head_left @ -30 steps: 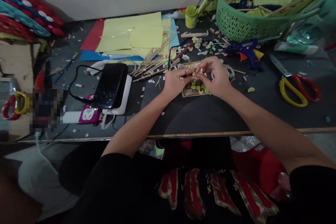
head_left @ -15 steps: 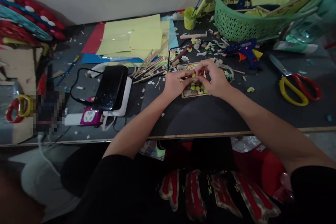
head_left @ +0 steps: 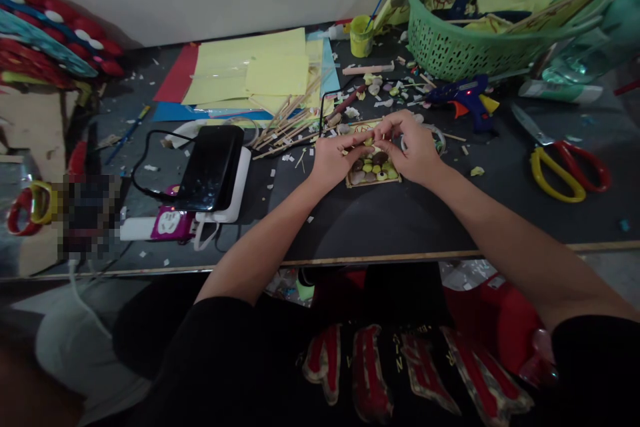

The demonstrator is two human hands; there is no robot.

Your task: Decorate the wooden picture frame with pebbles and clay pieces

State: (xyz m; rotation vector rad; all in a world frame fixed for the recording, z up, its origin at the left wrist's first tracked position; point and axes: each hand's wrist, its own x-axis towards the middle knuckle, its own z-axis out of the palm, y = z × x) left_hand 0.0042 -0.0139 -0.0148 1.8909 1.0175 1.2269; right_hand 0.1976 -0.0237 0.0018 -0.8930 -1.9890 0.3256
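A small panel framed with thin sticks (head_left: pixel 349 181) lies on the dark table, with yellow, green, grey and brown pebbles (head_left: pixel 381 175) set close together on its near part. Over its middle, the fingertips of my left hand (head_left: pixel 336 159) and my right hand (head_left: pixel 411 145) meet. Both hands are closed in a pinch. Something small and yellowish shows between my left finger and thumb, but whether it is held or lies on the panel I cannot tell. Whatever my right fingertips pinch is hidden. Red line drawing shows on the panel's far part.
Behind the hands lie loose thin sticks (head_left: pixel 285 121), paper sheets (head_left: pixel 240 67) and a yellow paint pot (head_left: pixel 361 37). Rightward are a blue glue gun (head_left: pixel 470 97), scissors (head_left: pixel 557 160) and a green basket (head_left: pixel 450 50). A black phone (head_left: pixel 213 167) with cables lies leftward.
My right hand has shifted and turned slightly, its fingertips now closer to my left ones. More of the pebbles, a brown one among them, shows below the fingers. My left hand is nearly still.
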